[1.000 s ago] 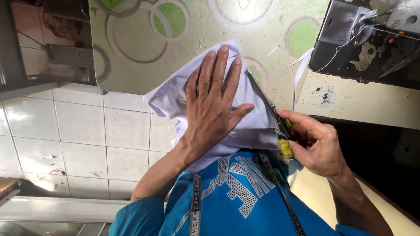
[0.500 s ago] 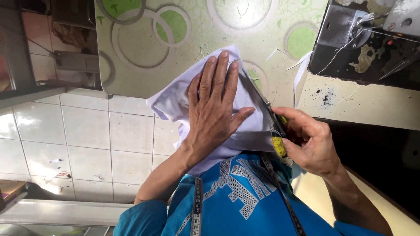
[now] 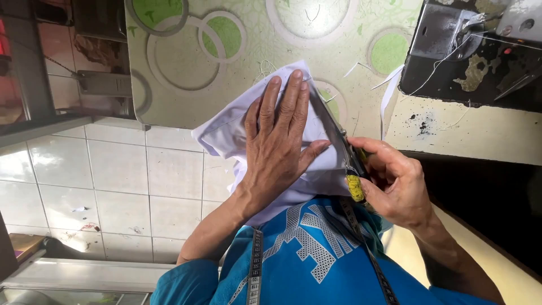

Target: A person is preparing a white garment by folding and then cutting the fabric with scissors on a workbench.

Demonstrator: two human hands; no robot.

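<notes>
A piece of white cloth (image 3: 226, 133) lies on a table top with a green circle pattern (image 3: 214, 62), hanging over its near edge. My left hand (image 3: 282, 147) presses flat on the cloth, fingers spread. My right hand (image 3: 395, 181) grips scissors (image 3: 344, 152) with yellow handles. Their blades run along the cloth's right edge, close beside my left thumb.
A black sewing machine (image 3: 474, 51) sits at the upper right with loose threads around it. A measuring tape (image 3: 255, 265) hangs around my neck over a blue shirt. White floor tiles (image 3: 101, 181) show at the left, below the table.
The view has drifted slightly. Both hands stay on the cloth, and the scissors have edged a little further along the cloth's right edge.
</notes>
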